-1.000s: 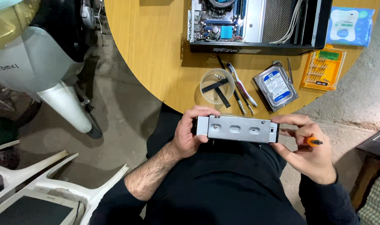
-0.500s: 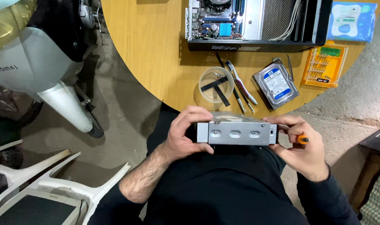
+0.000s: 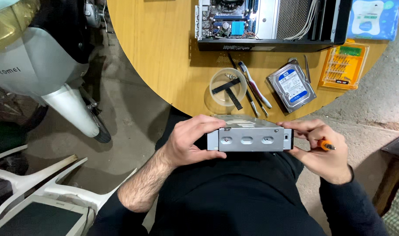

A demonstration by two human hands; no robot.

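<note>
A grey metal drive unit (image 3: 248,139) with oval slots along its side is held over my lap, just off the round wooden table's (image 3: 164,57) near edge. My left hand (image 3: 191,140) grips its left end, fingers wrapped over the top. At the unit's right end, my right hand (image 3: 321,150) pinches it while also holding a small screwdriver with an orange handle (image 3: 325,144) in the same hand.
On the table stand an open computer case (image 3: 269,22), a hard disk with a blue label (image 3: 292,86), an orange screwdriver-bit case (image 3: 343,65), a clear bowl with black strips (image 3: 228,87), a toothbrush and tweezers (image 3: 255,85). A scooter (image 3: 42,65) and white plastic chairs (image 3: 46,175) are at left.
The drive unit has been tilted slightly so a bit of its top face shows, and my left fingers have shifted further over it. Both hands keep their hold.
</note>
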